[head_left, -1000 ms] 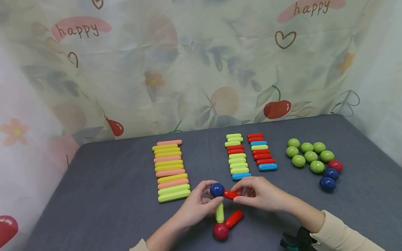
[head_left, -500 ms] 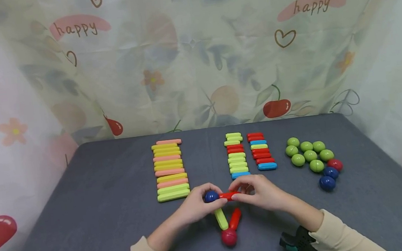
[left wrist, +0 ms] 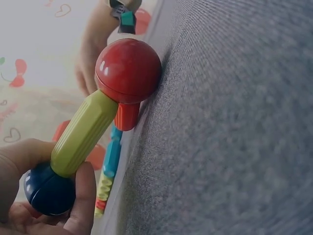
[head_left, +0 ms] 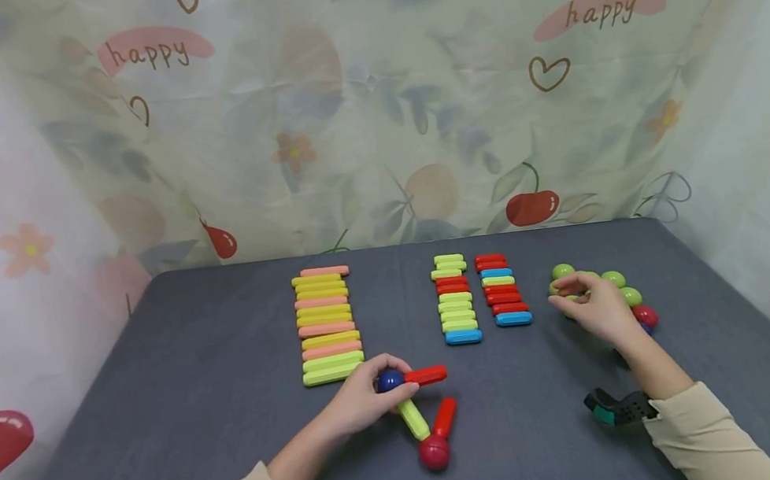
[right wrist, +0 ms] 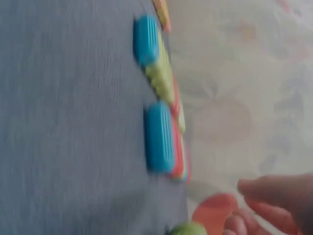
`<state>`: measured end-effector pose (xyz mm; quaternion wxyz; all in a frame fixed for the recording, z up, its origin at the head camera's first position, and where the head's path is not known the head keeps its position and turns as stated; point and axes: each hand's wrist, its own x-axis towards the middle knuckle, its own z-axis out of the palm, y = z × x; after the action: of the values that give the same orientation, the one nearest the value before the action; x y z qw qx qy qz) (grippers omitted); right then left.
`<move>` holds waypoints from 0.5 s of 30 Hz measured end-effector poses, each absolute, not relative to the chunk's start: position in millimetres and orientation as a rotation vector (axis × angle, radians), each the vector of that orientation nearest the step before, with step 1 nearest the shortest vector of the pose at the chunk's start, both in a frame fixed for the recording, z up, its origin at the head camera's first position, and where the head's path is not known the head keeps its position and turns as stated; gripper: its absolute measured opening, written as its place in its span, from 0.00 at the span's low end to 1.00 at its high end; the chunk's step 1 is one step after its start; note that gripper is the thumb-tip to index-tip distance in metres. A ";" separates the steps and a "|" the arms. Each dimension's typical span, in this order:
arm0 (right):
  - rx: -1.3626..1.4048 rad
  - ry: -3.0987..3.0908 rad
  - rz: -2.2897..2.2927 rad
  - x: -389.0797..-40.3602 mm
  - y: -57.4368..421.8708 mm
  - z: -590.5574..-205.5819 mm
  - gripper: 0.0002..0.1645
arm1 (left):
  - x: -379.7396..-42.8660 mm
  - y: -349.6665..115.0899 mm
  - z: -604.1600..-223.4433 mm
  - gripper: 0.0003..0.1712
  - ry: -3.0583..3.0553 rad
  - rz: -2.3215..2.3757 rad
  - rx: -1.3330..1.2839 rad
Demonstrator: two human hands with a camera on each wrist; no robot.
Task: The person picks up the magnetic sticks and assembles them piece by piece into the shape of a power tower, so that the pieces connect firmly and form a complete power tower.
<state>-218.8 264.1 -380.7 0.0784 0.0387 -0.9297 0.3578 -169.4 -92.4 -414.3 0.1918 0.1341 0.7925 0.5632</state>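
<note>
My left hand [head_left: 363, 394] grips a dark blue ball [head_left: 391, 380] between thumb and fingers. From that ball a red rod [head_left: 427, 376] sticks out to the right, and a yellow-green rod [head_left: 414, 420] runs down to a red ball [head_left: 434, 453]. A second red rod [head_left: 444, 418] juts from the red ball. The left wrist view shows the blue ball [left wrist: 49, 190] pinched at the rod's end. Over the green balls [head_left: 614, 279] at the right hovers my right hand [head_left: 599, 307], fingers loosely bent, with nothing visible between them; it covers several balls.
Long yellow, pink and green rods [head_left: 323, 312] lie in a column left of centre. Two columns of short rods, one mostly green [head_left: 455, 307] and one mostly red [head_left: 501, 290], lie behind the hands. Another red ball [head_left: 645, 316] sits beside the right wrist. A patterned curtain [head_left: 371, 115] hangs behind the table.
My right hand has let go of the red rod, now joined to the blue ball, and moved right to the green balls. My left hand and the joined pieces have shifted slightly left.
</note>
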 end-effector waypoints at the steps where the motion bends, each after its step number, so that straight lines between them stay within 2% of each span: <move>1: 0.088 -2.788 1.040 -219.3 268.6 -381.9 0.19 | -169.3 -92.5 -413.9 0.19 2.222 1.583 0.378; 15: -0.005 -2.969 0.828 -224.3 278.9 -393.8 0.25 | -169.7 -93.4 -415.0 0.19 2.197 1.596 0.394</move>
<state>-224.3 278.9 -393.8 0.0295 -0.0016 -0.9628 0.2685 -169.7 -93.4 -415.0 0.1976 0.1409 0.7849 0.5702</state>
